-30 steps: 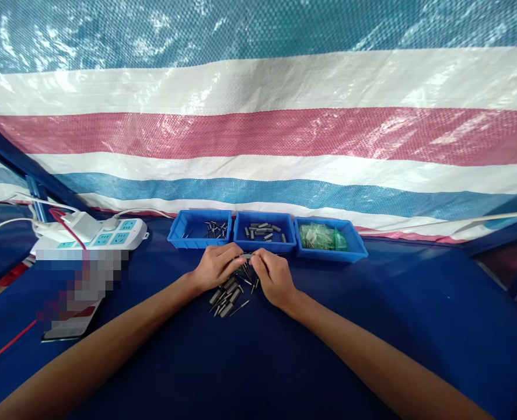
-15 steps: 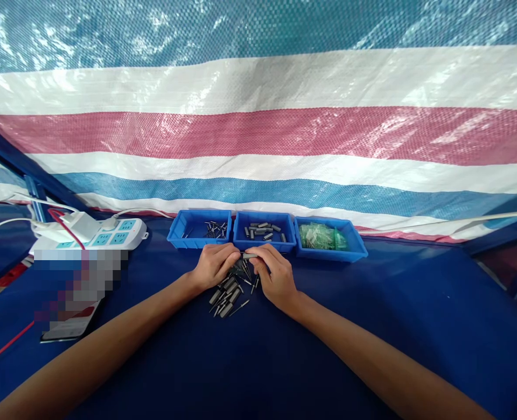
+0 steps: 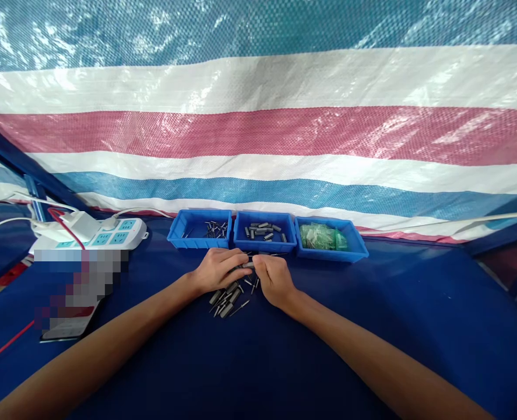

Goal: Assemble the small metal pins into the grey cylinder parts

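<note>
Over the dark blue tabletop, the left hand and the right hand meet, narrowed around a small grey piece held between their fingertips; the fingers hide part of it. Just below and partly behind the left hand, a loose pile of grey blocks and thin metal pins lies on the tabletop. Beyond the hands, three blue trays stand in a row: the left tray contains thin pins, the middle tray short grey pieces, and the right tray green plastic packaging. Well off to the left is a white power strip with plugs and cables, near a phone partly blurred out. A striped sheet hangs behind the trays.
</note>
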### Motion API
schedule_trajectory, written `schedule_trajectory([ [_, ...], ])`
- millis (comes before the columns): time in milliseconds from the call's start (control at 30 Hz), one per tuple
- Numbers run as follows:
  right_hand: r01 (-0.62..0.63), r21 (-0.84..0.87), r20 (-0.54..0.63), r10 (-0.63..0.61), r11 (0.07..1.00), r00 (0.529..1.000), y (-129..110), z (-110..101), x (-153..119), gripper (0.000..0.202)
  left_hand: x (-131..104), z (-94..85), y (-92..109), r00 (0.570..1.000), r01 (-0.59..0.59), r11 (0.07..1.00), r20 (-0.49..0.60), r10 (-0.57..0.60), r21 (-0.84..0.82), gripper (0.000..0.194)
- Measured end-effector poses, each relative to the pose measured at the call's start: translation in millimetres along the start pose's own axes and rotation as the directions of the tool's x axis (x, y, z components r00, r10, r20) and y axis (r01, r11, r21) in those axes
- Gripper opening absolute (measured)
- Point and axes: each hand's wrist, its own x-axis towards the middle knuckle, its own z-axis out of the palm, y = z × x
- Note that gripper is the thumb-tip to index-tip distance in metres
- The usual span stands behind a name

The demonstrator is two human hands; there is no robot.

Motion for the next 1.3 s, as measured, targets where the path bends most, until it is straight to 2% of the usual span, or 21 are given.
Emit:
schedule_trajectory([
  [100,-0.060,0.006,0.006,0.060,0.998,0.998,-2.8,-1.7,1.2,0.044,-0.8,-0.9,0.2,0.997,0.069,0.998,0.016,-0.069,-0.004,0.018],
  [233,-0.065,-0.004,0.045,0.065,0.998,0.997,-5.3,-1.5,-0.2,0.022,-1.5,0.2,-1.3,0.982,0.179,0.984,-0.062,-0.180,-0.026,0.029],
  [367,0.000,-0.055,0.080,0.004,0.998,0.997,-3.3,1.6,-1.9,0.021,-2.6,2.2,-3.3,0.987,0.139,0.990,-0.079,-0.140,-0.018,0.036],
  [467,0.027,-0.062,0.053,-0.023,0.998,0.998,-0.6,2.6,-2.2,0.027,-2.6,1.4,-3.5,0.991,0.111,0.992,-0.063,-0.114,-0.052,0.038],
  [633,-0.042,-0.032,-0.019,0.042,0.999,0.999,2.6,1.8,-1.5,0.037,0.9,-0.6,-1.3,0.997,0.073,0.996,-0.033,-0.075,-0.053,0.022],
  [733,-0.049,-0.023,-0.011,0.049,0.999,0.999,3.2,2.1,-0.9,0.038,2.9,-0.7,-0.1,0.998,0.055,0.998,-0.039,-0.056,-0.022,0.015],
  [833,-0.046,-0.032,0.002,0.046,0.998,0.999,3.2,2.6,-0.3,0.038,3.7,-1.3,0.9,0.997,0.055,0.998,-0.044,-0.057,-0.037,0.015],
  [933,-0.052,-0.051,0.010,0.052,0.997,0.999,2.5,2.4,0.3,0.036,4.5,-3.1,2.7,0.992,0.080,0.996,-0.091,-0.084,-0.043,0.019],
  [1100,-0.096,-0.050,0.001,0.096,0.994,0.995,1.0,1.5,0.8,0.037,6.0,-6.5,7.3,0.965,0.204,0.979,-0.161,-0.205,-0.020,0.023],
  [1300,-0.114,0.000,0.010,0.114,0.993,0.993,0.1,0.1,1.4,0.038,7.4,-5.8,8.5,0.962,0.203,0.979,-0.187,-0.200,-0.001,0.017],
])
